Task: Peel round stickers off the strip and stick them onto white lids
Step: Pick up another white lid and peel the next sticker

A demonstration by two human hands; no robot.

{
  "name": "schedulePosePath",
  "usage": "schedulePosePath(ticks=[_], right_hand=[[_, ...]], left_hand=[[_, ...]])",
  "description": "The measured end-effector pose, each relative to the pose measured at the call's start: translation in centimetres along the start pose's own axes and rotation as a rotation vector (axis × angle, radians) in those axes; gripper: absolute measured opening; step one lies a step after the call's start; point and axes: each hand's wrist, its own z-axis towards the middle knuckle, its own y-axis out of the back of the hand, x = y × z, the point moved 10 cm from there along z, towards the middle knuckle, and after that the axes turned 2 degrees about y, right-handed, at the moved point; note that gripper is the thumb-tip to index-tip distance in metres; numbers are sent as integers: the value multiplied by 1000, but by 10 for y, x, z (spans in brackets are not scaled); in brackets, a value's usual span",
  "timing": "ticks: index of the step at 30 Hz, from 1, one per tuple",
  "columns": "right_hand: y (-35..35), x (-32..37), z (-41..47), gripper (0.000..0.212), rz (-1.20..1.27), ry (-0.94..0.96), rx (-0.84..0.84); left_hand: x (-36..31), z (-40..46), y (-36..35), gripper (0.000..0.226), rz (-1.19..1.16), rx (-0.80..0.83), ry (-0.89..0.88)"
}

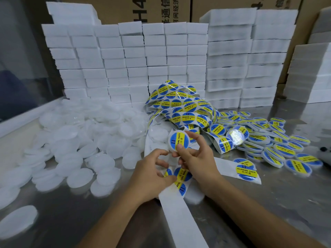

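On the left of the desk [71, 217], a wide heap of bare white lids [84, 136] is lying loose, reaching from the far stack of white foam blocks [125, 59] almost to the near edge.

The left hand [152, 174] is sitting just left of centre with its fingers curled, the thumb pressing down on the strip [180, 208] beside a sticker [182, 174] that is still on the backing. The emptied backing is running from under this hand toward the near edge, so its long axis is lying roughly near-to-far, tilted a little to the right.

Just beyond and to the right, the right hand [197, 158] is pinching a stickered lid [178, 140] between thumb and fingertips, holding it tilted up off the desk with the blue and yellow face toward the camera. The thumb is lying on the sticker's lower edge, apparently smoothing it down.

The next sticker is sitting directly below the raised lid, between the two hands and touching the left thumb, so the left hand is the nearer one for steadying the strip. The right hand is probably going to have to drop its finished lid first.

Behind the hands, the unpeeled strip is piling up in a tangled coil [180, 104]. On the right, the finished lids [268, 140] are spreading out across the desk.
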Motion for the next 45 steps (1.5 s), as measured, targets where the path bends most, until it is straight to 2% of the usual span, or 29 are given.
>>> schedulePosePath(ticks=[4,7,10,14,19,23,26,31,36,41,45], right_hand=[[15,7,3,11,3,28,-99],[25,8,6,15,20,36,-157],[23,4,7,7,57,6,-133],[20,3,7,28,42,-22,-111],[23,7,7,31,18,-31,-111],[47,15,10,24,-84,9,-242],[66,24,18,27,-147,54,-318],[112,26,44,39,16,2,-566],[145,21,63,39,149,-83,-748],[155,24,73,33,113,-134,-736],[140,19,68,16,24,-153,-646]], left_hand=[[7,0,4,44,-65,-11,70],[12,0,9,39,-161,-51,116],[17,1,11,32,-300,-70,167],[21,3,15,28,-387,-112,190],[25,3,24,34,-438,-168,225],[25,1,25,35,-454,-180,248],[25,1,28,30,-471,-213,260],[24,0,31,26,-469,-240,275],[27,0,26,28,-449,-206,297],[28,2,31,21,-424,-226,253],[23,4,38,14,-407,-297,165]])
